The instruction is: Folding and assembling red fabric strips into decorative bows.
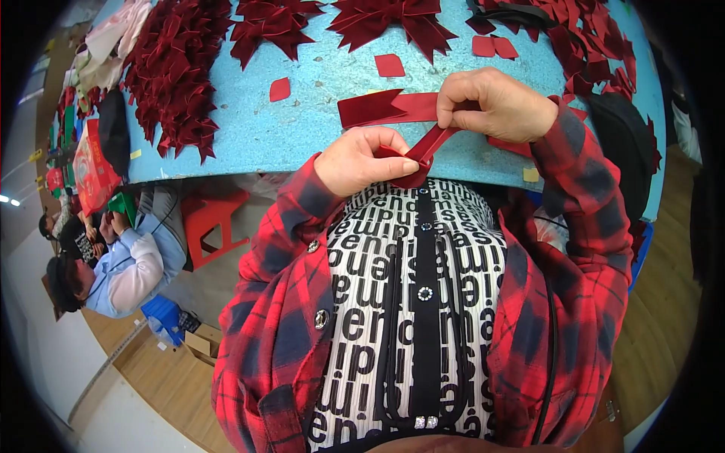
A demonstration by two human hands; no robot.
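Note:
Both my hands work on a dark red velvet ribbon (436,143) just above the table's near edge. My left hand (368,157) pinches a folded loop of it between thumb and fingers. Slightly higher and to the right, my right hand (491,104) is closed on the ribbon's other stretch, thumb against forefinger. Beyond them, a length of red ribbon with a notched end (371,108) lies on the table and runs behind my right hand. Small red fabric pieces (390,66) lie farther back.
The blue table (249,143) carries a large heap of dark red bows (177,68) at left, bows at the back and loose red ribbon pieces (596,38) at right. A black bag (623,143) sits at the right edge. A red stool (215,223) and a seated person (136,260) are at left.

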